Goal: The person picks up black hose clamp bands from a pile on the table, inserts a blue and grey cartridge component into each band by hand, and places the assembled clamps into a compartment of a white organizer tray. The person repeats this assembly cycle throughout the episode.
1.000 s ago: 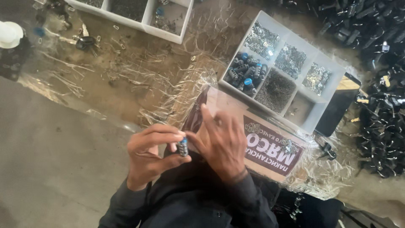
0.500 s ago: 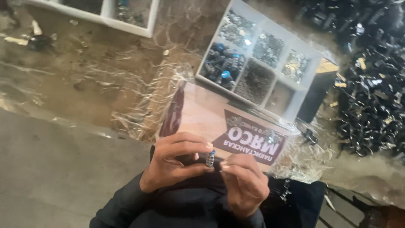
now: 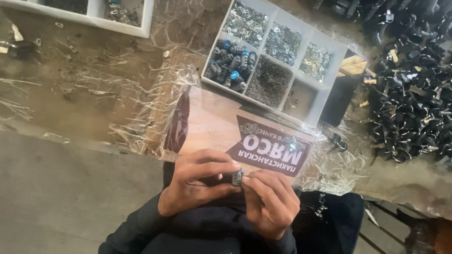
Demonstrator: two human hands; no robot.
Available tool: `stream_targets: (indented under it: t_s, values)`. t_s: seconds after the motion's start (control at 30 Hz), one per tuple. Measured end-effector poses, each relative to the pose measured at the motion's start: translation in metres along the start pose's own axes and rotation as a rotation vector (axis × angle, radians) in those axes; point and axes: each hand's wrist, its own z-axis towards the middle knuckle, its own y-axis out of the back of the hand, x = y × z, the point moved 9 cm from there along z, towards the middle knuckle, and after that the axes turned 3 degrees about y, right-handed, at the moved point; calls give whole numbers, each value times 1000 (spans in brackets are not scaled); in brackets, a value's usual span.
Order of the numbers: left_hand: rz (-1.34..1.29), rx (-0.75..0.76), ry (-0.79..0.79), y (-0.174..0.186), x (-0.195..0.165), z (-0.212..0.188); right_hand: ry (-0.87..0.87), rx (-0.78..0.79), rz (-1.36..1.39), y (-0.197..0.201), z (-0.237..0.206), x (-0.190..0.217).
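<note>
My left hand (image 3: 197, 181) and my right hand (image 3: 270, 202) meet close to my body at the bottom of the head view. Between their fingertips they pinch a small dark cylindrical part (image 3: 237, 178) with a blue tip and a metal spring around it. Both hands are closed on it. Under and just beyond them lies a flat cardboard box (image 3: 226, 127) wrapped in clear plastic. A few small metal clips lie on the box near its far right corner.
A white compartment tray (image 3: 325, 89) beyond the box holds blue-tipped cylinders (image 3: 230, 63), springs and small metal clips. A big heap of black parts (image 3: 414, 94) lies at the right. Another white tray (image 3: 94, 19) sits at the top left. Crumpled plastic film covers the table.
The part stays pinched between both hands. My hands have shifted slightly right and nearer to my body; the view has swung left, bringing the compartment tray closer to centre.
</note>
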Motion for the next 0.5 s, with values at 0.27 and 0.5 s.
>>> stream_targets:
  t_s: [0.27, 0.5]
  values:
    - [179, -98, -84, -8, -12, 7, -340, 91, 247, 0, -32, -53]
    - [241, -61, -116, -29, -16, 9, -763, -1, 786, -16, -82, -106]
